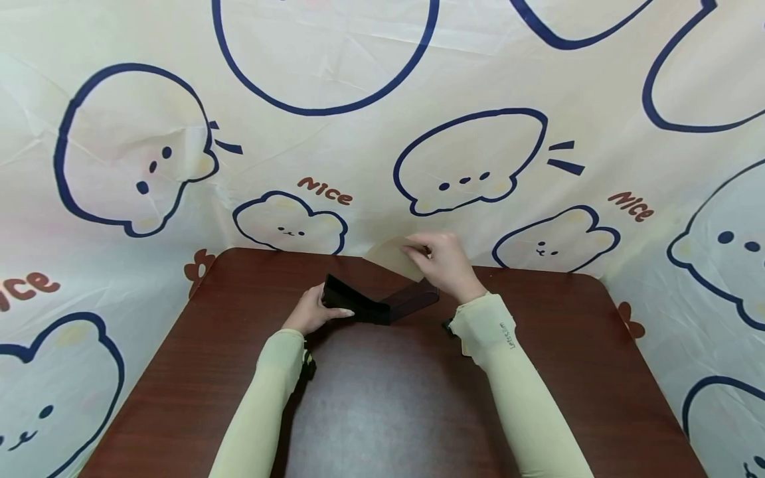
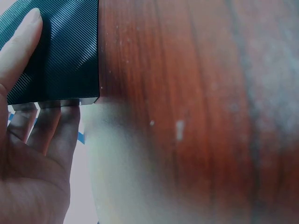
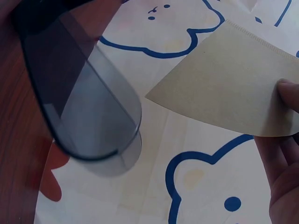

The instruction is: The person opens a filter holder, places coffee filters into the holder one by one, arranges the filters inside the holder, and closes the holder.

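My left hand [image 1: 311, 311] grips a black box [image 1: 354, 304] by its near end. In the left wrist view the ribbed face of the box [image 2: 63, 56] shows, with the thumb flat across it and the fingers curled beneath. A smoky, see-through lid [image 1: 415, 301] stands swung out from the box's right end; its rounded tip shows in the right wrist view. Beyond the lid, my right hand [image 1: 445, 264] pinches a tan paper coffee filter [image 3: 219, 79] between thumb and fingers. One side of this filter has a crimped seam. The inside of the box is hidden.
Both hands are over the far part of a dark red-brown wooden table [image 1: 394, 398]. A pale cloth [image 1: 370, 146] printed with blue cartoon outlines hangs close behind the table and along both sides.
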Demonstrator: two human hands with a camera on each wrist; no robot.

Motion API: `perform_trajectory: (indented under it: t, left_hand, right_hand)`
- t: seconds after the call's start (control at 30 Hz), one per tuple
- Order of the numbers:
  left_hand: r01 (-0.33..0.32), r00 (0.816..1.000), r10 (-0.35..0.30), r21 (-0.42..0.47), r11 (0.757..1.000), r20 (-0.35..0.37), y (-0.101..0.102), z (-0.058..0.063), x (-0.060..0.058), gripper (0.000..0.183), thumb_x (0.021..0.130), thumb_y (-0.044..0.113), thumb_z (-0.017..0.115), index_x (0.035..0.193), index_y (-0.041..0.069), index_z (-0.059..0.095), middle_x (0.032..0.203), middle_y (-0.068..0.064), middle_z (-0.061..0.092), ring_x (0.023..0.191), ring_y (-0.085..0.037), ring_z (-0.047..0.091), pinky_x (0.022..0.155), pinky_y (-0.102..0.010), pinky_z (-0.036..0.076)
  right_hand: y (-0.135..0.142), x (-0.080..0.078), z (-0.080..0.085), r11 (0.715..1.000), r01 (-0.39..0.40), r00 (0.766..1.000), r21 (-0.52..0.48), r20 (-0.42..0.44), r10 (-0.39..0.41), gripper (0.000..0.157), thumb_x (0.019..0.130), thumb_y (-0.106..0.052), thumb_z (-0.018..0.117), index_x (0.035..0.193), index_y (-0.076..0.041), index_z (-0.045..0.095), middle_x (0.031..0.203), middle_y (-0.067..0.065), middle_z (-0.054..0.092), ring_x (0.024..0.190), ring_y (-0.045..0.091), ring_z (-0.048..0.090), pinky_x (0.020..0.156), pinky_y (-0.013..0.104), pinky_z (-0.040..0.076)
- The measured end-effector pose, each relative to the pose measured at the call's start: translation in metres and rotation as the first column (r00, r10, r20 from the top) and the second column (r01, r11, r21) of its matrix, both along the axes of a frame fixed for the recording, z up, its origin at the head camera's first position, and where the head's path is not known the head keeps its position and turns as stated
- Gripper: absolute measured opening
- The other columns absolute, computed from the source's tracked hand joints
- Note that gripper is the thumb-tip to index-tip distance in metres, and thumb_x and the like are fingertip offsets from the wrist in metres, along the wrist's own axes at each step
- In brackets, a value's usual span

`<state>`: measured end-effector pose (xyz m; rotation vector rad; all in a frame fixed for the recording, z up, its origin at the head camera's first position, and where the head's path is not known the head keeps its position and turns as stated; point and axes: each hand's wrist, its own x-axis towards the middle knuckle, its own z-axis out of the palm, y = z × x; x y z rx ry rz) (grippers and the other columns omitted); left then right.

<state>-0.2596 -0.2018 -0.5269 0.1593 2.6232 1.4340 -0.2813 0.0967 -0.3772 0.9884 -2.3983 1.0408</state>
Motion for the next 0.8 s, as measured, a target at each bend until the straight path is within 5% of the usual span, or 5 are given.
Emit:
perform_trajectory:
  t: [0.3, 0.6, 0.8]
  left_hand:
    - [-0.005, 1.0, 0.005, -0.005, 1.0, 0.014, 0.0, 0.0, -0.001, 0.056, 0.082, 0.032, 0.09, 0.128, 0.015, 0.064, 0.133, -0.008, 0.067, 0.125, -0.029, 0.059, 0.109, -0.053, 0.047]
    - [-0.002, 1.0, 0.002, 0.001, 1.0, 0.012, 0.003, 0.0, 0.0, 0.053, 0.082, 0.033, 0.09, 0.126, 0.017, 0.065, 0.13, -0.005, 0.07, 0.121, -0.026, 0.062, 0.107, -0.049, 0.049]
    - [-0.011, 1.0, 0.011, 0.004, 1.0, 0.014, 0.002, -0.001, 0.0, 0.052, 0.082, 0.031, 0.091, 0.124, 0.016, 0.065, 0.126, -0.005, 0.071, 0.114, -0.025, 0.063, 0.104, -0.047, 0.05]
  right_hand:
    - [-0.016, -0.002, -0.006, 0.999, -0.013, 1.0, 0.045, 0.024, 0.012, 0.011, 0.096, -0.008, 0.074, 0.085, -0.009, 0.074, 0.074, 0.001, 0.067, 0.062, 0.013, 0.05, 0.06, 0.027, 0.043]
    - [-0.029, -0.003, -0.018, 0.997, 0.005, 0.996, 0.076, 0.092, -0.012, 0.006, 0.096, -0.011, 0.075, 0.092, -0.012, 0.079, 0.085, 0.001, 0.076, 0.066, 0.012, 0.057, 0.063, 0.027, 0.047]
    - [-0.039, -0.004, -0.027, 0.996, -0.022, 0.993, 0.087, 0.117, 0.012, 0.017, 0.096, -0.013, 0.075, 0.08, -0.01, 0.07, 0.07, 0.0, 0.064, 0.064, 0.013, 0.051, 0.06, 0.025, 0.042]
